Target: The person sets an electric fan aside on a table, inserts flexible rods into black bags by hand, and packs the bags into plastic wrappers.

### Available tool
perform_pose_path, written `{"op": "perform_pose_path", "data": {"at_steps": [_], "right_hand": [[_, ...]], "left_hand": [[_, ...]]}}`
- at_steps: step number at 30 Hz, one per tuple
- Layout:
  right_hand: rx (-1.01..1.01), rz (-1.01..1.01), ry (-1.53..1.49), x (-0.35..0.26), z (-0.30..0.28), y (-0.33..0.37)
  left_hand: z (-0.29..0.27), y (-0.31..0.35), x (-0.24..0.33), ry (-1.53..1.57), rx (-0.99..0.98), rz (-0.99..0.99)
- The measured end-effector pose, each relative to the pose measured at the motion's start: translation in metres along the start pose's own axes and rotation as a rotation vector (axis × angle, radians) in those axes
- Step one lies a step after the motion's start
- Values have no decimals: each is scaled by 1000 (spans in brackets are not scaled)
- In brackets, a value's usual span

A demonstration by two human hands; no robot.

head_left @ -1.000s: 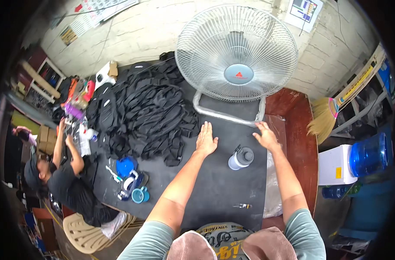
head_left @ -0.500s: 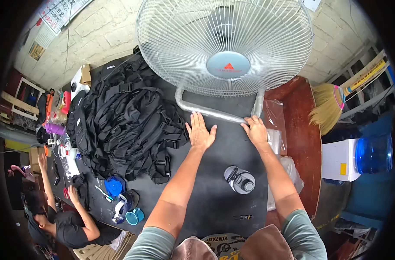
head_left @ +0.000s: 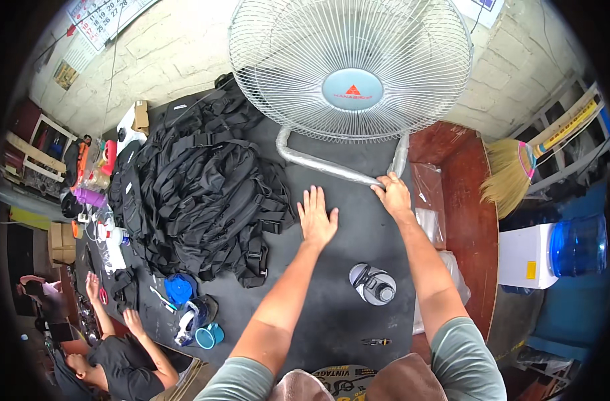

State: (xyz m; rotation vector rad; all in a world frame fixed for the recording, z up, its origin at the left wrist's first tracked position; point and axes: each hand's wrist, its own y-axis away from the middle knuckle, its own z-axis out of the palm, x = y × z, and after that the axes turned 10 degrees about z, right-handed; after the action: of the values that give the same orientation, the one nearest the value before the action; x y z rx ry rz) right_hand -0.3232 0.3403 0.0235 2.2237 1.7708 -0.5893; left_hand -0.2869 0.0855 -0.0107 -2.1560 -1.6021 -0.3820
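Observation:
A large fan (head_left: 352,90) with a round wire guard stands at the far side of the black table (head_left: 351,230). Its tubular base (head_left: 326,165) is wrapped in clear plastic. At the base's near right corner, my right hand (head_left: 394,195) has its fingers closed around the tube. My left hand (head_left: 317,222) lies flat with fingers spread on the tabletop, apart from the base. To its left is a heap of black bags (head_left: 191,190) with straps and buckles. A grey bottle (head_left: 373,285) with a dark lid is between my forearms.
Small pliers (head_left: 377,341) lie near the front edge. A teal cup (head_left: 209,335) and blue roll (head_left: 180,289) sit at left, near a co-worker (head_left: 128,364). A reddish wooden box (head_left: 465,234) borders the table's right side; beyond are a broom (head_left: 509,174) and water dispenser (head_left: 527,252).
My left hand has come off the fan's base and now rests nearer me on the table. My right hand stays at the base's corner. The co-worker's hands have moved closer to their body.

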Motion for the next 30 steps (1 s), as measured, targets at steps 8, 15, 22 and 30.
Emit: {"op": "perform_pose_path", "data": {"at_steps": [8, 15, 22, 30], "right_hand": [[82, -53, -299, 22, 6, 11], [163, 51, -122, 5, 13, 6], [234, 34, -108, 3, 21, 8], [138, 14, -186, 14, -3, 0]], "left_hand": [[8, 71, 19, 39, 79, 67], [6, 65, 27, -51, 40, 8], [6, 65, 25, -76, 47, 5], [8, 65, 27, -63, 30, 10]]}}
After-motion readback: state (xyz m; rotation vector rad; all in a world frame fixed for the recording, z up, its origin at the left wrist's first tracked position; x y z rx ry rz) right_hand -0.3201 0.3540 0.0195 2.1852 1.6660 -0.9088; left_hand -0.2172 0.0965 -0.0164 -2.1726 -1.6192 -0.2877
